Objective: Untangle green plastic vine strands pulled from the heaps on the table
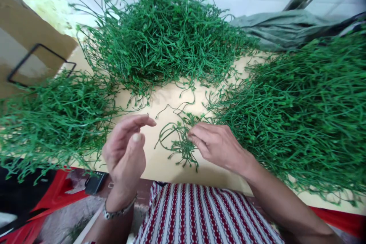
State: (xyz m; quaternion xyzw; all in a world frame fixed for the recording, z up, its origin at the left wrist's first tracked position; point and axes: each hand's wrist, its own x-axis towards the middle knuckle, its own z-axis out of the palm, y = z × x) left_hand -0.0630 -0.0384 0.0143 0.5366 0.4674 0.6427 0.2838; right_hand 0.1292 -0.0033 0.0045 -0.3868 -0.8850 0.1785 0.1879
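Observation:
Thin green stems with small knobbed tips, perhaps plastic plant parts, lie over a pale table (168,97). My right hand (219,145) pinches a small tangle of green stems (183,146) between thumb and fingertips, low over the table's middle. To its left, my left hand (124,148) is raised with thumb and forefinger apart and nothing between them. A few loose stems (168,107) lie just beyond both hands. What sits right inside the right fingertips is partly hidden.
Big heaps of green stems stand at the back (168,38), the right (309,114) and the left (63,118). A cardboard box (34,26) with a black wire frame (24,59) is at far left. Grey-green cloth (283,26) lies back right. Below is a red stool (58,190).

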